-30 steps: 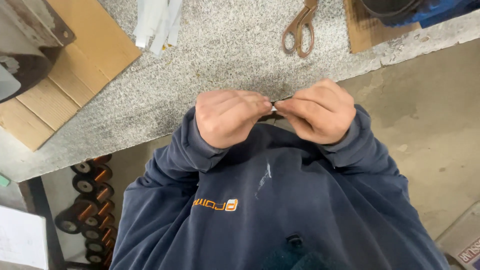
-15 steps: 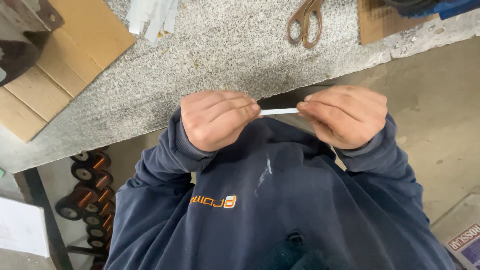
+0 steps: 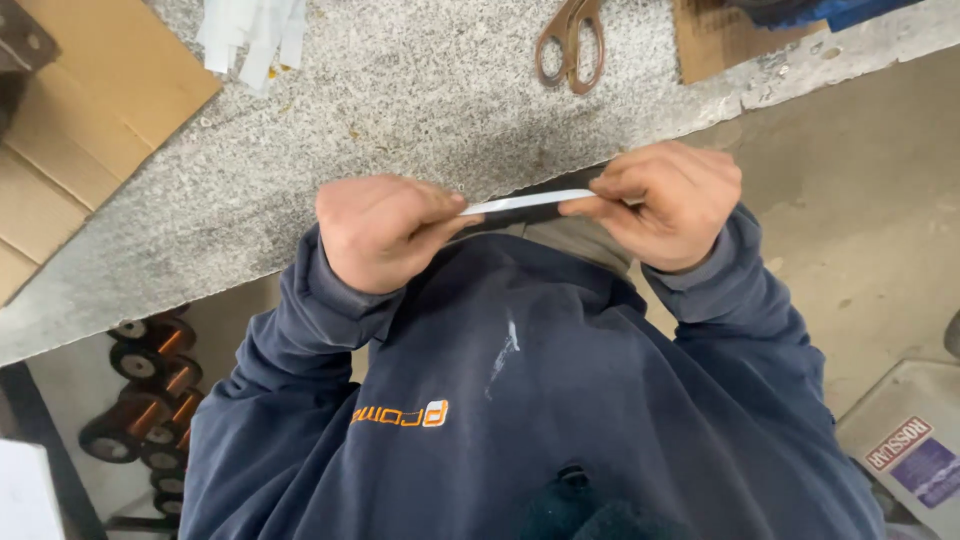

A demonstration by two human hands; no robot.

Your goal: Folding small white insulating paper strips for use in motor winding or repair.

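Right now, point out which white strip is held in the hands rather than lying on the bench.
The single white strip stretched between both hands; the other white strips lie loosely piled at the granite bench's far edge.

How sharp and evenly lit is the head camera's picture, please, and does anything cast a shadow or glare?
Head view: soft, even light, no glare; the white strip between the left hand and right hand is sharp, with a dark shadow just beneath it; the scissors on the speckled tabletop are crisp though cut off at the top edge.
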